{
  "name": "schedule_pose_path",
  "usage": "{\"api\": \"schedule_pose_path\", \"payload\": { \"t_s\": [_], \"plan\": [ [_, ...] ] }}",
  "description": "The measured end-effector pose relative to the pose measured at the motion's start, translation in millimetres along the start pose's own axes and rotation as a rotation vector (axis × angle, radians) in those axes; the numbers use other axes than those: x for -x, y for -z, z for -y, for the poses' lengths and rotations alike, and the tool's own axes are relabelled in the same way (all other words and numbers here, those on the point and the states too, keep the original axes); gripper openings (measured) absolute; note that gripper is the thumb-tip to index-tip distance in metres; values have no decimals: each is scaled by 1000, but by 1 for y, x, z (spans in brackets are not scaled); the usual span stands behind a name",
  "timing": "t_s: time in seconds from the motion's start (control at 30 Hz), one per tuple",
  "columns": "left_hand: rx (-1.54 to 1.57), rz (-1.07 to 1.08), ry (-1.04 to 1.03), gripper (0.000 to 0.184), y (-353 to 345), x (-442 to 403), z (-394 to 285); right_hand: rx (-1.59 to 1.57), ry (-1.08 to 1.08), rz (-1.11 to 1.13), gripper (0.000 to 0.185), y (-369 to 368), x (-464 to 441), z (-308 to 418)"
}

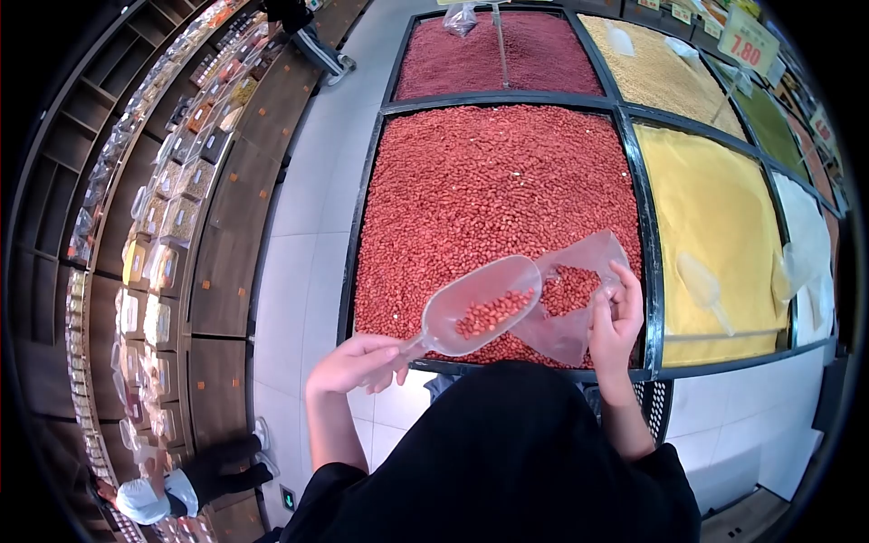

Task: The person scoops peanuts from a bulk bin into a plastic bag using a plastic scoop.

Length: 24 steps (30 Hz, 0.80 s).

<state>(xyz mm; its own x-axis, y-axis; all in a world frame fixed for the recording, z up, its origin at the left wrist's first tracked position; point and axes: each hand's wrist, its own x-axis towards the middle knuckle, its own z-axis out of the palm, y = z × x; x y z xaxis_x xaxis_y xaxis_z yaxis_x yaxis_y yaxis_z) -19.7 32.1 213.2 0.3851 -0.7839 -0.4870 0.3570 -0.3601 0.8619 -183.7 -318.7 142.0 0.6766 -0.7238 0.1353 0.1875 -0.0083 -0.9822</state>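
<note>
My left hand (364, 361) is closed around the handle of a clear plastic scoop (444, 312). Some red-skinned peanuts lie in the scoop's bowl, and its front end is at the mouth of a clear plastic bag (561, 337). With bent fingers my right hand (617, 312) grips the bag's right side. More red peanuts show inside the bag. Both scoop and bag are above the near part of a large black-framed bin of red peanuts (489, 190).
Behind is a bin of dark red beans (543, 54); to the right, a bin of yellow grain or flour (701, 208) holds another scoop (704, 290). A price sign (748, 43) stands at upper right. Shelves line the left aisle, with a person (181, 484) there and another (312, 36) farther off.
</note>
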Motion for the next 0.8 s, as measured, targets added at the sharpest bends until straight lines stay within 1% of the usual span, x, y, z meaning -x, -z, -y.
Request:
{"api": "schedule_pose_path", "payload": {
  "t_s": [0.03, 0.1, 0.17, 0.23, 0.27, 0.3, 0.37, 0.43, 0.5, 0.57, 0.63, 0.67, 0.73, 0.77, 0.8],
  "plan": [
    [0, 4, 2, 39, -6, -4, -5, -11, 3, -4, 46, 0, 0, 1],
    [-2, 50, 77, 38, -15, -15, -13, -23, 10, -9, 46, -1, 1, 2],
    [-38, 65, 91, 37, -25, -29, -20, -38, -1, -5, 46, 0, 2, 2],
    [-149, 136, 60, 39, -37, -42, -26, -31, 11, -6, 46, 1, 1, 2],
    [-223, 141, 77, 40, -42, -49, -27, -25, 22, -6, 46, 2, 2, 1],
    [-222, 141, 78, 40, -49, -55, -30, -25, 21, -6, 46, 2, 2, 2],
    [-331, 106, 107, 37, -65, -66, -38, -25, 14, -10, 47, 1, 1, 4],
    [-336, 86, 91, 36, -79, -76, -40, -32, 15, -5, 47, 1, 1, 5],
    [-406, -2, 54, 35, -91, -85, -45, -37, 14, -6, 47, 2, 2, 5],
    [-413, -12, 69, 34, -96, -94, -41, -32, 17, -7, 47, 3, 2, 6],
    [-604, -76, -38, 33, -101, -102, -36, -35, 16, -5, 47, 5, 4, 6],
    [-605, -75, -39, 33, -103, -105, -36, -40, 14, 0, 47, 5, 4, 6],
    [-811, -132, -160, 30, -108, -109, -39, -37, 13, 1, 47, 6, 4, 6],
    [-811, -131, -160, 30, -111, -112, -38, -34, 13, 3, 47, 6, 4, 6],
    [-833, -164, -224, 28, -113, -114, -37, -34, 13, 3, 47, 6, 4, 7]
  ]
}}
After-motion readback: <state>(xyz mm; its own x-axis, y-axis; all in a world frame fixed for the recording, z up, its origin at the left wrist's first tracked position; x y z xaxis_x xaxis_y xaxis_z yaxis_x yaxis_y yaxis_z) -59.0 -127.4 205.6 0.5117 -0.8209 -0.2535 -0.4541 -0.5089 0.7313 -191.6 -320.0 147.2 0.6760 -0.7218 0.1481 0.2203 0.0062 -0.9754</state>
